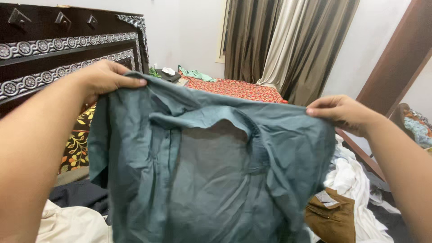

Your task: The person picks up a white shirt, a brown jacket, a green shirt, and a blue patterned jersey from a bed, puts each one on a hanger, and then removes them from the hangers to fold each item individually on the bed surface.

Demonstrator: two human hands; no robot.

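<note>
both hands are up holding a teal shirt [202, 171] spread out in the air, facing the camera. left hand [105, 78] pinches one shoulder, its grip closed on the cloth, and right hand [342, 112] pinches the other shoulder the same way. shirt hangs wrinkled between them, collar at the top, above a pile of clothes: white cloth [355, 184] and a brown garment [330, 216] to the right. bed [234, 87] with a red patterned sheet sits behind, dark carved headboard [54, 49] on the left, curtains [288, 40] at the back.
</note>
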